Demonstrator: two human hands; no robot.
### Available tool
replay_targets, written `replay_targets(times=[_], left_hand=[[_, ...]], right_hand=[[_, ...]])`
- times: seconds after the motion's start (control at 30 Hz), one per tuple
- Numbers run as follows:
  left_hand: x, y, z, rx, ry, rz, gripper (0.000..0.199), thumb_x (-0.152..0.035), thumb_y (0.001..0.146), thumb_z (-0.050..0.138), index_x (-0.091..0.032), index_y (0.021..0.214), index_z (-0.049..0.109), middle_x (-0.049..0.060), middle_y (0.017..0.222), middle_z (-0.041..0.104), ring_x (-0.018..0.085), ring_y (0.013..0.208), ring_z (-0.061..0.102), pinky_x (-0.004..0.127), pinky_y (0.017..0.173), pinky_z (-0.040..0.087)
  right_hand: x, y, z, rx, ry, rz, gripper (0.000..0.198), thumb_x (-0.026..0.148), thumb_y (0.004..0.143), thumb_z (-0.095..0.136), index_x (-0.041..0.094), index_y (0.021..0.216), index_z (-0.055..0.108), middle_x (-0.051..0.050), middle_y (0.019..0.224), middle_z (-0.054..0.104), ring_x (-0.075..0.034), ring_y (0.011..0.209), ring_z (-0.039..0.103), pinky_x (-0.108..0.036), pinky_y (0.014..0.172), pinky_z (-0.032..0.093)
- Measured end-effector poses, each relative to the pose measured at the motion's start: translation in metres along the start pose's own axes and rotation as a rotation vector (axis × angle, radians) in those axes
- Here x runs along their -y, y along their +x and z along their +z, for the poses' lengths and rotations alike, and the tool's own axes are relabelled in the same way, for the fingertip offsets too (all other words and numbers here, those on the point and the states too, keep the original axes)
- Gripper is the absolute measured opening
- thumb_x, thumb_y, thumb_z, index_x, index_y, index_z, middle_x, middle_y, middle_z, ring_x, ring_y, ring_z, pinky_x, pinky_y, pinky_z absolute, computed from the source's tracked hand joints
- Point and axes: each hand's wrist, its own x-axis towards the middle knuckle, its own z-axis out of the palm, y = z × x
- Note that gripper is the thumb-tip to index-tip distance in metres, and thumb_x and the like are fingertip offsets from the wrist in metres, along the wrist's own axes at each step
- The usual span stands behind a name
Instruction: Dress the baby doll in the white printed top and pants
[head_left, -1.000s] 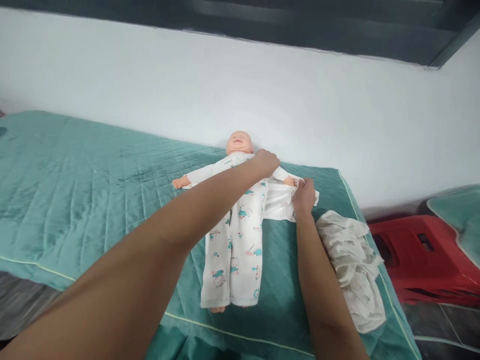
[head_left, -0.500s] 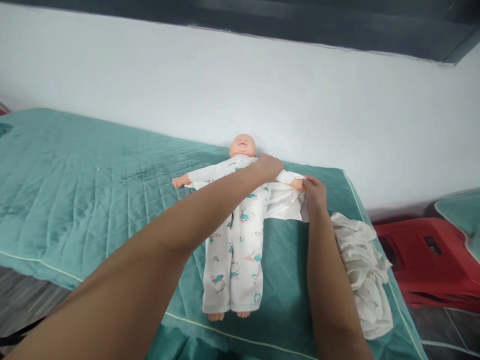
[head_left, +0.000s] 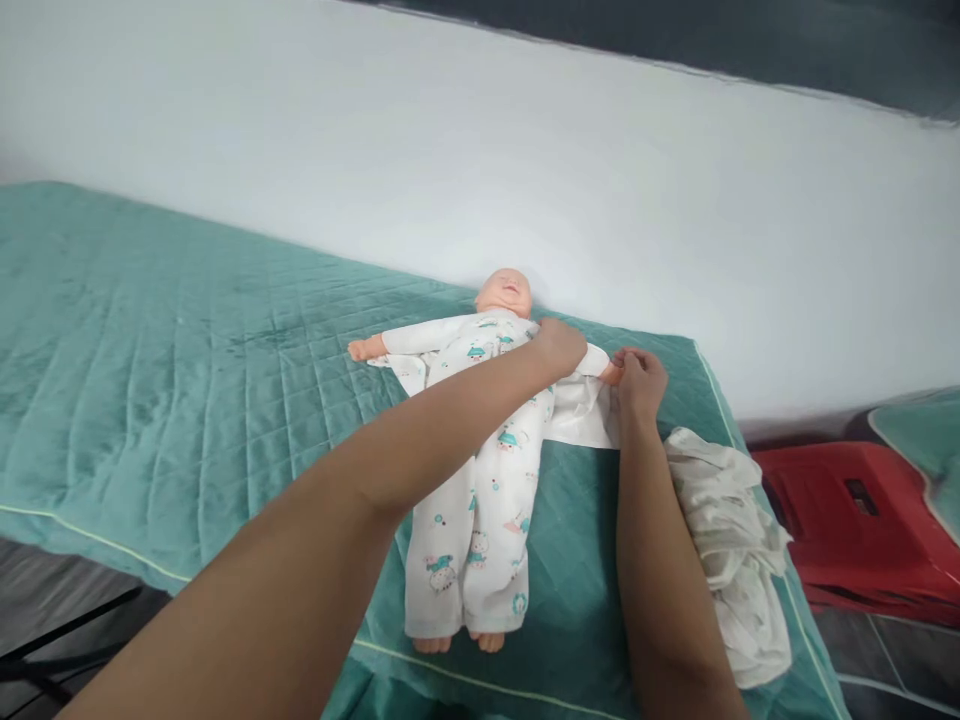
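Observation:
A baby doll lies on its back on a green quilted bed cover, head towards the wall and arms spread. It wears white printed trousers pulled high up its chest, and a white sleeve covers its arm on the left. My left hand reaches across the chest and is closed around the sleeved arm near the shoulder. Fingers pinched, my right hand holds the doll's hand at the cuff. White cloth spreads out beneath that arm.
A crumpled pile of white cloth lies right of my right forearm, near the bed's edge. Beyond it stands a red plastic stool. The quilted cover extends left along the white wall. Dark metal legs show at lower left.
The view has shifted slightly. The sleeve now reaches further down the doll's arm on the right, leaving less wrist showing. Both my hands remain at that arm.

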Motion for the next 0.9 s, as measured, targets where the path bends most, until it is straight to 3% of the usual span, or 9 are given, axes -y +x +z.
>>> replay_targets(times=[0.1, 0.2, 0.27, 0.37, 0.53, 0.6, 0.7, 0.8, 0.9], left_hand=[[0.009, -0.023, -0.004, -0.101, -0.036, 0.045, 0.037, -0.014, 0.085, 0.060, -0.012, 0.120, 0.067, 0.018, 0.128, 0.065, 0.033, 0.121, 0.058, 0.047, 0.098, 0.045], [0.040, -0.062, 0.001, -0.352, -0.169, 0.053, 0.028, -0.023, 0.092, 0.053, -0.015, 0.114, 0.068, 0.013, 0.124, 0.066, 0.029, 0.117, 0.059, 0.041, 0.094, 0.048], [0.068, -0.088, 0.016, -0.552, -0.331, -0.070, 0.029, -0.030, 0.096, 0.048, -0.018, 0.114, 0.068, 0.010, 0.124, 0.066, 0.027, 0.116, 0.060, 0.039, 0.096, 0.048], [0.104, -0.117, 0.050, -0.727, -0.665, -0.218, 0.034, -0.037, 0.097, 0.046, -0.018, 0.115, 0.067, 0.009, 0.121, 0.067, 0.025, 0.115, 0.060, 0.040, 0.102, 0.046], [0.121, -0.130, 0.088, -0.648, -1.108, -0.092, 0.055, -0.050, 0.092, 0.055, -0.022, 0.139, 0.052, 0.007, 0.154, 0.046, 0.023, 0.144, 0.040, 0.039, 0.122, 0.029], [0.119, -0.129, 0.088, -0.598, -1.147, -0.076, 0.063, -0.053, 0.087, 0.063, -0.024, 0.141, 0.051, 0.006, 0.158, 0.039, 0.025, 0.149, 0.032, 0.042, 0.125, 0.024], [0.117, -0.128, 0.086, -0.590, -1.183, -0.038, 0.060, -0.053, 0.082, 0.069, -0.026, 0.134, 0.057, 0.006, 0.157, 0.042, 0.027, 0.149, 0.032, 0.045, 0.125, 0.024], [0.115, -0.128, 0.089, -0.664, -1.180, 0.001, 0.048, -0.045, 0.082, 0.071, -0.024, 0.125, 0.062, 0.008, 0.152, 0.048, 0.027, 0.144, 0.039, 0.045, 0.121, 0.030], [0.109, -0.128, 0.094, -0.798, -1.105, 0.012, 0.030, -0.037, 0.085, 0.070, -0.021, 0.110, 0.065, 0.009, 0.148, 0.051, 0.026, 0.140, 0.045, 0.045, 0.118, 0.035]], right_hand=[[0.004, -0.007, -0.002, 0.044, -0.285, -0.204, 0.022, 0.027, 0.079, 0.050, 0.017, 0.087, 0.067, -0.010, 0.093, 0.071, -0.023, 0.090, 0.063, -0.043, 0.094, 0.048], [0.011, -0.022, 0.005, 0.101, -0.516, -0.463, 0.028, 0.028, 0.087, 0.046, 0.017, 0.097, 0.069, -0.014, 0.105, 0.070, -0.027, 0.104, 0.061, -0.049, 0.101, 0.043], [0.019, -0.039, 0.015, 0.178, -0.494, -0.548, 0.029, 0.031, 0.090, 0.046, 0.018, 0.105, 0.068, -0.014, 0.112, 0.068, -0.028, 0.112, 0.059, -0.049, 0.105, 0.041], [0.034, -0.069, 0.031, 0.354, -0.290, -0.471, 0.035, 0.040, 0.093, 0.051, 0.022, 0.121, 0.063, -0.011, 0.127, 0.065, -0.025, 0.123, 0.056, -0.048, 0.111, 0.039], [0.052, -0.097, 0.047, 0.635, -0.050, -0.320, 0.048, 0.053, 0.090, 0.060, 0.027, 0.131, 0.058, -0.005, 0.149, 0.051, -0.023, 0.141, 0.043, -0.044, 0.122, 0.031], [0.053, -0.097, 0.049, 0.681, -0.032, -0.311, 0.051, 0.055, 0.087, 0.064, 0.028, 0.130, 0.058, -0.005, 0.151, 0.049, -0.023, 0.143, 0.041, -0.044, 0.123, 0.029], [0.054, -0.095, 0.051, 0.725, -0.043, -0.279, 0.061, 0.056, 0.082, 0.070, 0.028, 0.134, 0.055, -0.006, 0.153, 0.045, -0.025, 0.145, 0.038, -0.047, 0.124, 0.026], [0.056, -0.095, 0.053, 0.762, -0.056, -0.286, 0.070, 0.054, 0.076, 0.076, 0.027, 0.136, 0.051, -0.008, 0.156, 0.041, -0.027, 0.147, 0.034, -0.049, 0.124, 0.025], [0.062, -0.098, 0.053, 0.768, -0.100, -0.334, 0.066, 0.047, 0.074, 0.079, 0.028, 0.131, 0.053, -0.008, 0.154, 0.042, -0.028, 0.146, 0.034, -0.051, 0.123, 0.026]])
